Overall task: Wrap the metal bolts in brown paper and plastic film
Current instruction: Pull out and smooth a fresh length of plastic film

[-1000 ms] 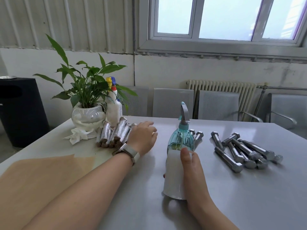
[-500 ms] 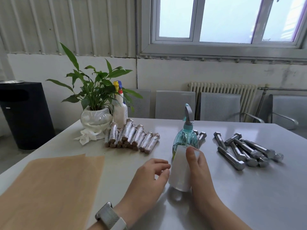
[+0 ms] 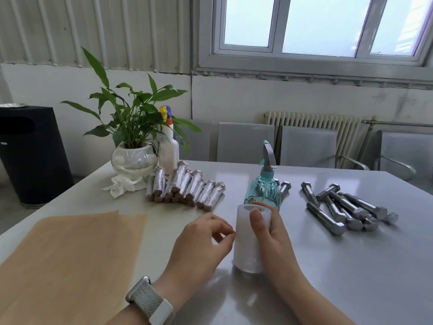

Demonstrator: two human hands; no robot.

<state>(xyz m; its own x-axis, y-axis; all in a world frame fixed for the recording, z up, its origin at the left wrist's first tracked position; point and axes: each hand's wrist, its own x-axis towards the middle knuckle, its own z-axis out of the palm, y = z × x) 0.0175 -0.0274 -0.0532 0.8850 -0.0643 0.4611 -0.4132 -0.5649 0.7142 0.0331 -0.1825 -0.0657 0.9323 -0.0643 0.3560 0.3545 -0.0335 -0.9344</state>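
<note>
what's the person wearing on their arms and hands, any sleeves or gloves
No gloves or sleeves show: both forearms are bare to the frame edge. The left hand has a watch at its wrist, with a woven light grey band and a pale case. The right hand wears nothing visible.

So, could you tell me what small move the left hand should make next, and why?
Probably pinch the loose edge of the plastic film roll and peel it free. The right hand already grips the upright roll, the left hand has its fingertips right at the roll's side, and bare bolts lie unwrapped.
</note>
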